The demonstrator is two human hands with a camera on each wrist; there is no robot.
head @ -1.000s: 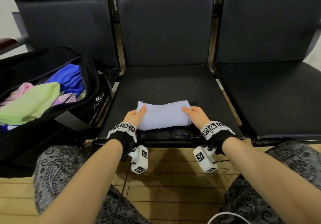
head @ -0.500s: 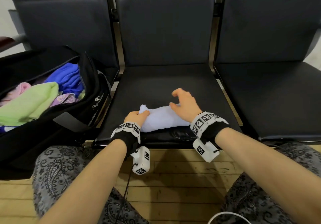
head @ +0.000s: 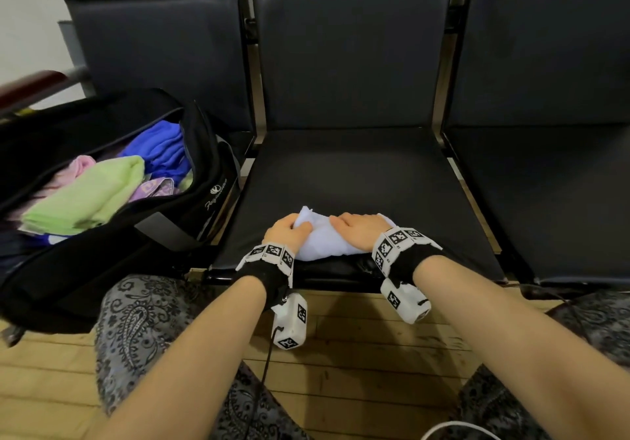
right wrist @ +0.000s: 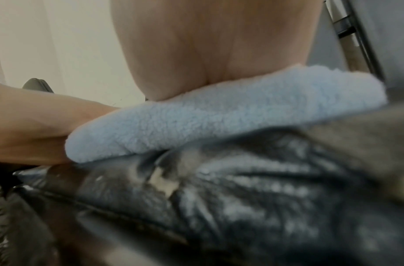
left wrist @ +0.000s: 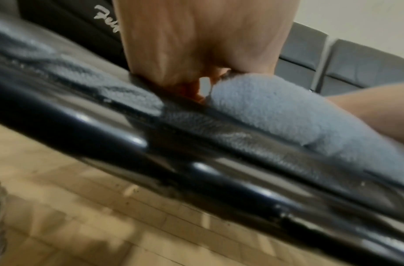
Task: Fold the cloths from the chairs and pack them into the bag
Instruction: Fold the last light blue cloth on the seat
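Note:
A folded light blue cloth (head: 324, 247) lies at the front edge of the middle chair seat (head: 358, 173). My left hand (head: 288, 231) grips its left end, fingers curled round it, and a corner of cloth pokes up above them. My right hand (head: 361, 231) lies on top of the cloth with its fingers bent down into it. The left wrist view shows the fluffy cloth (left wrist: 276, 111) under my left hand (left wrist: 196, 45). Seen from the right wrist, the palm of my right hand (right wrist: 219, 45) sits on the cloth (right wrist: 219, 117); its fingertips are hidden. The open black bag (head: 102, 269) stands on the left chair.
Inside the bag lie a green cloth (head: 92, 194), a blue cloth (head: 167, 149) and a pink cloth (head: 78, 166). The right chair seat (head: 545, 200) is bare black padding. A wooden floor (head: 358, 354) runs below the seat edge, with my patterned knees on both sides.
My right hand left the cloth's right end, rose, and came down on top of the cloth nearer the left hand. The left hand closed tighter on the left end.

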